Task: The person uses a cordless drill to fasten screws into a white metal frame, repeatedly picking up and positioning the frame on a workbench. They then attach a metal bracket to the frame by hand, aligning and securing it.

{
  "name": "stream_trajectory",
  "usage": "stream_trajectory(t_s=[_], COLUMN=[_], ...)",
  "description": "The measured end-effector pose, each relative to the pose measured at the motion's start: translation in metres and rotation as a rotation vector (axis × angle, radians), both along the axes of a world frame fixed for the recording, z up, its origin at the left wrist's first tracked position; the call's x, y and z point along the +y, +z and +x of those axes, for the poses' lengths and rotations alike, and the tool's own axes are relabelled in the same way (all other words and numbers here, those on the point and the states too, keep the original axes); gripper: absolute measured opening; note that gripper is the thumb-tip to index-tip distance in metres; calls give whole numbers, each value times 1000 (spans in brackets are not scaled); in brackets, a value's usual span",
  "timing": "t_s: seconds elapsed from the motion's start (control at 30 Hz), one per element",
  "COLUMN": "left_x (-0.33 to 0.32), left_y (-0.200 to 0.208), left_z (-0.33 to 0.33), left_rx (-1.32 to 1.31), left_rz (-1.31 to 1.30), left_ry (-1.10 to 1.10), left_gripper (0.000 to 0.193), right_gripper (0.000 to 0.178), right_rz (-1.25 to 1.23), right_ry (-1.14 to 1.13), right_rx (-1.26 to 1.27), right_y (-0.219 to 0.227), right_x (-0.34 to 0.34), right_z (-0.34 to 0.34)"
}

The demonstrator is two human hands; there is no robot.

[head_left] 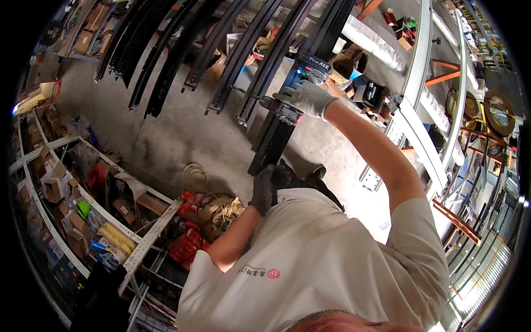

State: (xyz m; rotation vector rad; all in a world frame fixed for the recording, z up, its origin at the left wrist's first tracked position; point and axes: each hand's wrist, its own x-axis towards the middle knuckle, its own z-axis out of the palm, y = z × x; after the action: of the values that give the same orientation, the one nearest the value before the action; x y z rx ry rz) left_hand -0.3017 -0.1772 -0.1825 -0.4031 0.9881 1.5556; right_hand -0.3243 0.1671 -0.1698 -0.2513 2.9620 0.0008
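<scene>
Light-gloved right hand (307,98) closed round the handle of the cordless drill (287,113). On my feed the drill overlaps the middle of the black bar (275,138); can't tell if they touch. Dark-gloved left hand (264,188) is at the bar's near end, fingers partly hidden, so I can't tell if it grips.

Drill: I'd judge hefty, rigid, easy to hold; take it by the handle, clear of the chuck (267,103). Bit (241,90) points off the bar's left side, toward the neighbouring bars (278,56). Drill body's axis crosses the bar; battery (315,65) sits toward the bar's far end. Bar: long, stiff, probably slick; I'd hold near an end. Its long axis runs away from the left hand, leaning right.
</scene>
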Motion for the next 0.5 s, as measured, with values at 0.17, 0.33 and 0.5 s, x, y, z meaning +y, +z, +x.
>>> stream_trajectory(t_s=[0.17, 0.33, 0.5], left_x=[14, 20, 30], left_y=[-1, 0, -4], left_z=[-4, -8, -4], left_rx=[53, 72, 71], left_rz=[18, 18, 40], left_ry=[-111, -170, -254], left_gripper=[42, 42, 43], right_gripper=[57, 59, 62], right_rz=[72, 66, 67], right_ry=[-53, -117, -147], right_rx=[-82, -127, 109], right_y=[5, 21, 21], right_x=[-7, -11, -9], right_z=[-8, -8, 16])
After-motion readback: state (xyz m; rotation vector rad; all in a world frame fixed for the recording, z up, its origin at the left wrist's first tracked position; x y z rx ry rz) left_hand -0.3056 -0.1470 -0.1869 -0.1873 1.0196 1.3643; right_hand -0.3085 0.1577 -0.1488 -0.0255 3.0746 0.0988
